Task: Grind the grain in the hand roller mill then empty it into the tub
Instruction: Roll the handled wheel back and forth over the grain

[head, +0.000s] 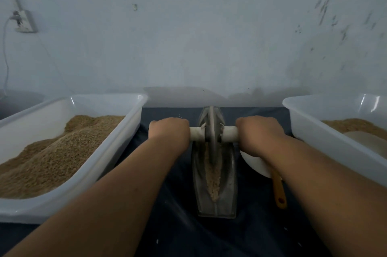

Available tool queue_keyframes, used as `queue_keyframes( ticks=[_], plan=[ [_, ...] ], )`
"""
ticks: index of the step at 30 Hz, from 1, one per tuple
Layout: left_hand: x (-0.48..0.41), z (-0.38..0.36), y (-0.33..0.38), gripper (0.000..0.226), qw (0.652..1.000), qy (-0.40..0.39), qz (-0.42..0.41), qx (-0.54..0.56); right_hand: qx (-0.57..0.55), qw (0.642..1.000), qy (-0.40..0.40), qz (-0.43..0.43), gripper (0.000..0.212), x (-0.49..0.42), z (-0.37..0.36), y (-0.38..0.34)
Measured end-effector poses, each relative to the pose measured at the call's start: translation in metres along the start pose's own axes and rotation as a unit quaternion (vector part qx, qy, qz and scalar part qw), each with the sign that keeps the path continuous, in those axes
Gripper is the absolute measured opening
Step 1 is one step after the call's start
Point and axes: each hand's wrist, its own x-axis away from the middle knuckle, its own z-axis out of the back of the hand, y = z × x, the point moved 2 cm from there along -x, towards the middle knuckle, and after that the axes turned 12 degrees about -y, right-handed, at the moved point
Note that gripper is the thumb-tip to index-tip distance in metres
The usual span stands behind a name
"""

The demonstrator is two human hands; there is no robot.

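Head view: a dark blue tabletop runs up to a pale, scuffed wall, where a socket with a plugged-in cord sits high on the left. A white left tub stands on the left side of the tabletop, heaped with whole grain. A white right tub stands on the right side with a low layer of ground grain. Between the mill and the right tub, partly hidden under the right forearm, sits a white bowl with a yellow spoon handle sticking out toward the person.

The hand roller mill lies between the two tubs, in the middle of the tabletop. Its metal trough has its long axis running from the person straight toward the wall. The wheel stands upright on edge in the far part of the trough. The white handle bar passes through the wheel and lies left to right, crosswise to the trough. The left grip is a bare hand with fingers curled around the bar's left end. The right grip is wrapped the same way around the right end, so the wheel sits midway between them. Crushed grain lies in a strip along the groove, on the near side of the wheel.
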Motion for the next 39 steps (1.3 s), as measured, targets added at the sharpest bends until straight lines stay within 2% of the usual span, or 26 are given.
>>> queue_keyframes(
  ticks=[3, 7, 10, 21, 27, 33, 37, 39],
  plan=[
    [-0.024, 0.004, 0.005, 0.022, 1.000, 0.011, 0.018, -0.007, -0.009, 1.000, 0.021, -0.016, 0.025, -0.022, 0.000, 0.003],
    [-0.038, 0.006, 0.010, 0.021, 0.999, 0.041, 0.011, -0.014, 0.003, 0.993, 0.110, -0.029, 0.027, -0.032, -0.012, 0.006],
    [-0.035, 0.001, 0.008, 0.020, 0.998, 0.055, 0.004, -0.012, 0.002, 0.991, 0.135, -0.026, 0.028, -0.027, -0.016, 0.004],
    [0.039, -0.012, -0.005, 0.023, 0.999, 0.045, -0.029, 0.002, 0.039, 0.997, 0.069, 0.005, 0.025, 0.039, -0.001, -0.007],
    [0.066, -0.007, -0.012, 0.025, 0.999, -0.005, -0.047, 0.003, 0.037, 0.998, 0.046, 0.022, 0.027, 0.066, 0.008, -0.009],
    [0.050, -0.007, -0.010, 0.022, 0.998, -0.034, -0.041, 0.018, 0.022, 0.999, -0.005, 0.035, 0.026, 0.051, 0.012, -0.009],
    [0.016, -0.003, -0.001, 0.018, 1.000, 0.013, -0.017, 0.007, 0.000, 0.998, -0.057, 0.005, 0.020, 0.016, 0.009, -0.005],
    [-0.001, -0.001, 0.003, 0.018, 0.999, 0.032, -0.004, 0.008, -0.010, 0.999, -0.040, -0.006, 0.021, 0.000, 0.009, -0.003]
  ],
)
